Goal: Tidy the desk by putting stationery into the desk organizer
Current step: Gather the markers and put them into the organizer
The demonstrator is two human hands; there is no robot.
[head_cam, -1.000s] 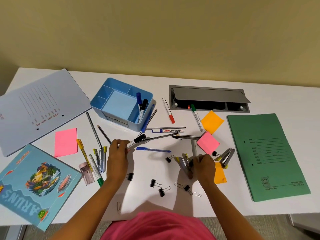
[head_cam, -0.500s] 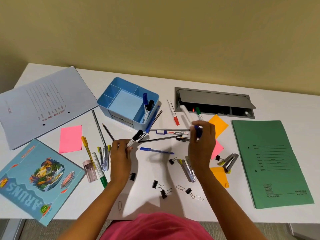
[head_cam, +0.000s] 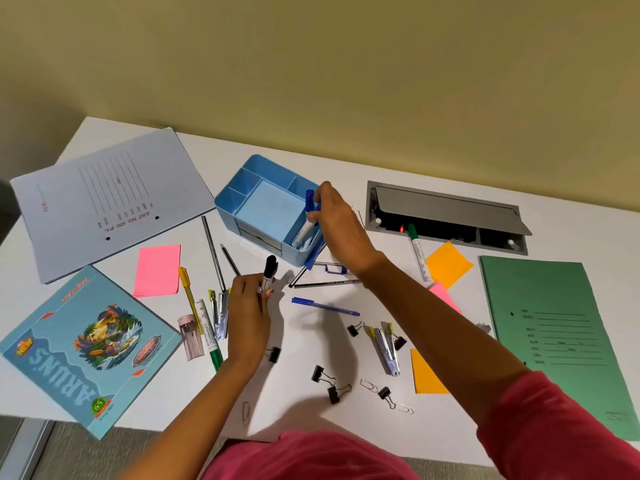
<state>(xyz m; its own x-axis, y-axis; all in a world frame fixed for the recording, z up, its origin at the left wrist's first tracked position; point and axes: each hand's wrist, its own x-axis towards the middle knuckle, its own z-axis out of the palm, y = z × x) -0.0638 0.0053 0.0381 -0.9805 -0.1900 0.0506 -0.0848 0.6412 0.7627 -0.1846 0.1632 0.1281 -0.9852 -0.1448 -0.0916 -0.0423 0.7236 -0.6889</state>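
The blue desk organizer (head_cam: 256,192) stands at the middle back of the white desk. My right hand (head_cam: 337,220) is over its right compartment, shut on a blue-capped marker (head_cam: 306,223) whose lower end is inside that compartment. My left hand (head_cam: 247,306) is in front of the organizer, shut on a black-capped marker (head_cam: 268,273) held upright. A blue pen (head_cam: 323,306), a green marker (head_cam: 417,252), a yellow pen (head_cam: 190,299), pencils (head_cam: 213,247), staplers (head_cam: 386,348) and several binder clips (head_cam: 320,374) lie loose on the desk.
A white folder (head_cam: 104,199) and a blue box (head_cam: 76,344) lie at the left. A green folder (head_cam: 561,337) lies at the right. A grey cable hatch (head_cam: 446,209) is open at the back. Pink notes (head_cam: 157,270) and orange notes (head_cam: 448,265) are scattered.
My right hand carried the blue-capped marker left and back from the desk's middle to the organizer's right compartment. My left hand lifted the black-capped marker upright.
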